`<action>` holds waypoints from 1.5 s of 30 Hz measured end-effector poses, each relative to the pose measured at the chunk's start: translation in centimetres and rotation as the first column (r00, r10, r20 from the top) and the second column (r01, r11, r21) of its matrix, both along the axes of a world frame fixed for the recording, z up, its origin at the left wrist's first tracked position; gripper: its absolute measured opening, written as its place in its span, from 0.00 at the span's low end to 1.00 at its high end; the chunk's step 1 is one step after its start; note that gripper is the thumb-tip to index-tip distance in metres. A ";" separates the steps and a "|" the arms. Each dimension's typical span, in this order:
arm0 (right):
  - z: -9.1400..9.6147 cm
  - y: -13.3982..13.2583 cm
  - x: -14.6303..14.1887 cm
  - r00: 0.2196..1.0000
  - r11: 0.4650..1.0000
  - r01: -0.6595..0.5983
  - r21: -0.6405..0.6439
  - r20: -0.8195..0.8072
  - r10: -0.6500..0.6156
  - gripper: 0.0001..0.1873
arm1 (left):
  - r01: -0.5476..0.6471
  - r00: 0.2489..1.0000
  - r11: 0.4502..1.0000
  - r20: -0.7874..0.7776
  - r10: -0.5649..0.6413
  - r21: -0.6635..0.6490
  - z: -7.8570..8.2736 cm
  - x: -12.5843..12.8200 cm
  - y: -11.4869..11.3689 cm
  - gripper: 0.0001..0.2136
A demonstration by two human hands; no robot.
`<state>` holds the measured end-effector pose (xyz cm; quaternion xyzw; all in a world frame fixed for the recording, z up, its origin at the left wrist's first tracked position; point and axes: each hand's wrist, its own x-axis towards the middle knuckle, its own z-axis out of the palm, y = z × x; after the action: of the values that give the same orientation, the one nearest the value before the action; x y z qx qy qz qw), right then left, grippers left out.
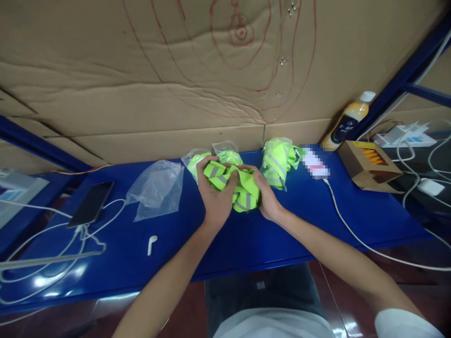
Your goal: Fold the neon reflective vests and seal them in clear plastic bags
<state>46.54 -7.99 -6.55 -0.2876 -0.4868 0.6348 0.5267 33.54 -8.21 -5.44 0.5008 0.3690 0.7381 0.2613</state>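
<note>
Both hands grip a crumpled neon-yellow reflective vest with grey stripes, above the middle of the blue table. My left hand wraps round its left side, thumb pressed on top. Around its right side curls my right hand; some of its fingers are hidden behind the cloth. Just beyond the hands lie two bagged neon-yellow bundles, a left one and a middle one. A larger bagged bundle with grey stripes sits to the right. An empty clear plastic bag lies flat on the left.
The blue table backs onto a cardboard wall. At left are a phone, cables and a white earbud. Rightward stand a juice bottle, a cardboard box and a pixelated item with a white cable.
</note>
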 end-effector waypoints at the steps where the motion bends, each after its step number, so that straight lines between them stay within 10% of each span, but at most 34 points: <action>1: 0.1 0.0 -0.1 1.000 0.997 0.007 -0.072 -0.015 -0.008 0.31 | -0.014 0.999 1.000 -0.044 0.015 0.010 0.1 0.1 -0.2 0.24; 13: 1.0 -0.3 0.5 0.996 0.966 -0.080 -0.248 -0.043 0.072 0.28 | 0.297 0.950 0.955 -0.104 -0.293 0.022 0.6 -0.3 -0.9 0.22; 21: 1.1 0.6 1.0 0.991 0.961 -0.034 -0.274 -0.132 -0.003 0.28 | 0.575 0.817 0.802 0.062 -0.573 -0.160 -1.6 -1.4 1.2 0.34; 25: 1.2 1.2 2.0 0.993 0.960 0.022 -0.280 -0.103 -0.053 0.27 | 0.358 0.913 0.915 -0.136 -0.385 -0.187 0.3 -3.9 2.3 0.29; 28: 1.4 1.5 2.7 0.993 0.953 0.064 -0.297 -0.075 -0.091 0.28 | -0.055 0.913 0.989 -0.408 -0.005 -0.134 1.1 -7.8 3.8 0.22; 33: 1.4 1.8 3.0 0.994 0.956 0.078 -0.284 -0.057 -0.098 0.28 | -0.614 0.605 0.789 -0.644 0.468 -0.003 -1.5 -16.5 6.0 0.30; 39: 1.0 1.6 2.6 0.996 0.967 0.083 -0.241 -0.020 -0.091 0.29 | -0.764 0.596 0.504 -0.740 0.312 -0.403 -5.2 -22.2 6.5 0.51; 45: 1.2 1.8 2.8 0.994 0.979 0.105 -0.173 -0.017 -0.110 0.28 | -0.671 0.593 0.740 -0.627 0.505 -0.038 -2.9 -20.4 6.3 0.48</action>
<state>49.32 -6.24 -5.32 -0.3495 -0.4069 0.6488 0.5397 13.15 -1.90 -8.39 0.5073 0.6725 0.5356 -0.0596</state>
